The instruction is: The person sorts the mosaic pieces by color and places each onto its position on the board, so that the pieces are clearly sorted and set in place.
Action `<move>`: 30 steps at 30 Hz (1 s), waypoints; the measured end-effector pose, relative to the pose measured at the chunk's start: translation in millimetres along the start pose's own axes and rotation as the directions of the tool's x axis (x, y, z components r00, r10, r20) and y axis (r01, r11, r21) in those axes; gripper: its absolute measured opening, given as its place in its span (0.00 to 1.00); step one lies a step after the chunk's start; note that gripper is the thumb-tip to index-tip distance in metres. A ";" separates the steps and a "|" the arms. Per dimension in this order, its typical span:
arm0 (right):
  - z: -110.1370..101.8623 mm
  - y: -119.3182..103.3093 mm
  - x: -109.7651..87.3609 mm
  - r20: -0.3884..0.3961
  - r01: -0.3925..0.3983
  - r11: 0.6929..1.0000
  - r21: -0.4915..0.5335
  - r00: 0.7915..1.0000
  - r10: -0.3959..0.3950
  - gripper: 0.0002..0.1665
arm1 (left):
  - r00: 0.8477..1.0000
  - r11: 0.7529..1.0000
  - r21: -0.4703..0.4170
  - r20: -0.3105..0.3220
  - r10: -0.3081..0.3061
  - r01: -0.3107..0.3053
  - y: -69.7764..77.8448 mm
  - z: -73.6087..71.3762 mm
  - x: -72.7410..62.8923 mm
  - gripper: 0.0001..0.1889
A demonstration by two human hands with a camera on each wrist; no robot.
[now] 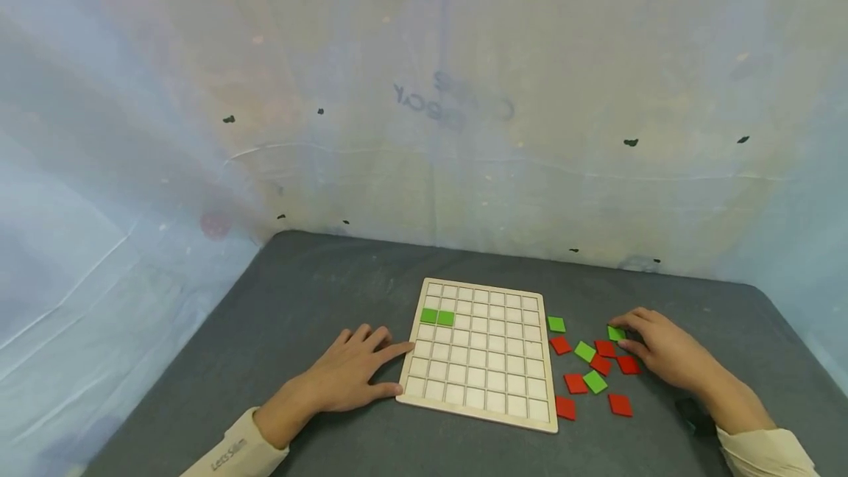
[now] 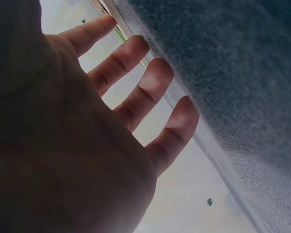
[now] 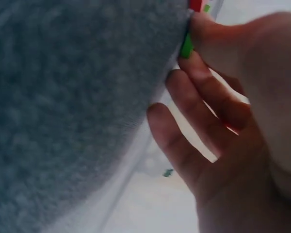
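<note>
A pale wooden grid board (image 1: 486,287) lies on the grey table, with two green tiles (image 1: 438,316) side by side in its third row at the left. My left hand (image 1: 347,374) rests on the table, fingers spread, thumb and index fingertip touching the board's left edge. To the right of the board, my right hand (image 1: 669,350) has its thumb and index finger at opposite sides of a green square tile (image 1: 616,333), pinching it at the tabletop. The right wrist view shows that green tile (image 3: 186,47) between thumb and index finger, the other fingers loosely bent.
Loose red tiles (image 1: 575,383) and green tiles (image 1: 595,381) are scattered between the board and my right hand, some touching. A dark object (image 1: 694,414) sits by my right wrist. Pale hanging sheets (image 1: 464,190) enclose the table's back and sides.
</note>
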State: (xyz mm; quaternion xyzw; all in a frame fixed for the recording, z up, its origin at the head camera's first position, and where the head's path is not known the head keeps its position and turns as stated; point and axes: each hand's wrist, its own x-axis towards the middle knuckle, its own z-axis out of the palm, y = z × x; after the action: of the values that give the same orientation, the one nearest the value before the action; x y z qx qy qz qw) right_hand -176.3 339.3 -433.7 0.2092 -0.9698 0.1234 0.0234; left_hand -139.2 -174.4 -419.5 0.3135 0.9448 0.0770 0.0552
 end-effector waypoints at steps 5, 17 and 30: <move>0.7 -6.6 -1.8 -0.018 -0.017 0.997 -0.074 1.000 0.016 0.17 | 1.000 1.000 -0.007 0.001 0.009 -0.009 -1.7 2.1 -0.5 0.34; -0.3 -23.3 -4.9 -0.051 -0.109 0.990 -0.085 0.993 0.105 0.18 | 1.000 1.000 0.008 -0.001 0.022 -0.022 -1.4 1.0 -0.6 0.34; 1.3 -29.5 -8.8 -0.073 -0.125 0.992 0.028 0.989 0.127 0.17 | 1.000 1.000 0.015 -0.011 0.020 -0.020 -1.9 3.6 -0.1 0.34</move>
State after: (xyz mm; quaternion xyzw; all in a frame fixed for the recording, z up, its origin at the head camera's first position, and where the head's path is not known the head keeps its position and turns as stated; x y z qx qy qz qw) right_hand -156.1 316.5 -429.0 0.1430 -0.9780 0.1438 0.0492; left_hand -139.7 -175.6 -423.5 0.3231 0.9425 0.0721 0.0466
